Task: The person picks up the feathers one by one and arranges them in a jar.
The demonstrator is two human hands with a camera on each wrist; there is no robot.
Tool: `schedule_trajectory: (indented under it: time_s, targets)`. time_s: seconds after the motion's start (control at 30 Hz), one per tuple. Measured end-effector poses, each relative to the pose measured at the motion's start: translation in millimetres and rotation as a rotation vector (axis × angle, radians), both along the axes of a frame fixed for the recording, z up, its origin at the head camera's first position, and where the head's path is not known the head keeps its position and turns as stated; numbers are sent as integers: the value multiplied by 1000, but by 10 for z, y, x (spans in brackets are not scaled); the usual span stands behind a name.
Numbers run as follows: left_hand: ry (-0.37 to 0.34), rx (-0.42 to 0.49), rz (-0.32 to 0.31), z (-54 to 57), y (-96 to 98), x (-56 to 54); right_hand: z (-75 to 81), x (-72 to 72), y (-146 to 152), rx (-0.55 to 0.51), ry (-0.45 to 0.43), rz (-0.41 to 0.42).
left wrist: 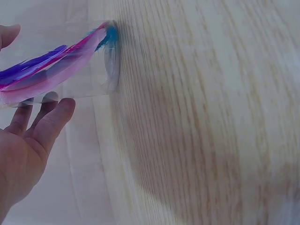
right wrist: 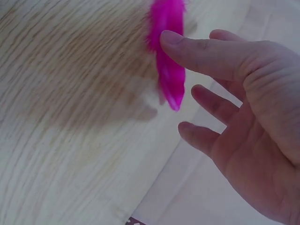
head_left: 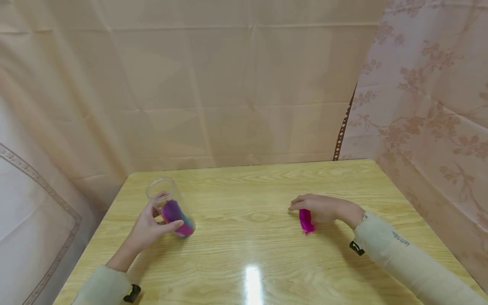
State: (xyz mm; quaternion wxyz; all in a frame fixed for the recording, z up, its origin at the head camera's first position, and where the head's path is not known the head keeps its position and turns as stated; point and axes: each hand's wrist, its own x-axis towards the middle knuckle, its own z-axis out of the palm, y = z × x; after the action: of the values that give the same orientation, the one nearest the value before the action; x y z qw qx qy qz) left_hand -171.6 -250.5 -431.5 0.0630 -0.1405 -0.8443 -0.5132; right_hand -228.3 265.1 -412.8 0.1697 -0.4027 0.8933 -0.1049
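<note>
At the left of the head view, my left hand [head_left: 146,231] grips a clear cup [head_left: 178,201], fingers on one side and thumb on the other. The cup leans, its mouth toward the upper left and its base at the table. Inside lie purple, pink and blue feathers [head_left: 172,212], which show through the wall in the left wrist view. On the right, my right hand [head_left: 324,208] pinches a magenta feather [head_left: 306,221] just over the table. In the right wrist view the thumb lies across this feather, other fingers are spread, and the index fingertip is hidden behind it.
Both hands are over a light wood-grain table [head_left: 236,237]. A beige cloth [head_left: 228,84] hangs behind its far edge. Flower-patterned cloth [head_left: 431,106] hangs along the right side, and pale cloth [head_left: 34,203] along the left. A bright reflection shows near the front.
</note>
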Motion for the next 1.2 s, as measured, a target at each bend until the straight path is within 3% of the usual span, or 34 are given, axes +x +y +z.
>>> schedule_trajectory:
  time_s: [0.23, 0.67, 1.2]
  targets:
    - [12, -2, 2, 9, -3, -6, -45, -16, 44, 2, 24, 5]
    - [0, -11, 9, 15, 5, 12, -22, -75, 9, 17, -25, -39]
    - [-17, -19, 26, 17, 15, 22, 12, -73, -28, 71, -55, -150]
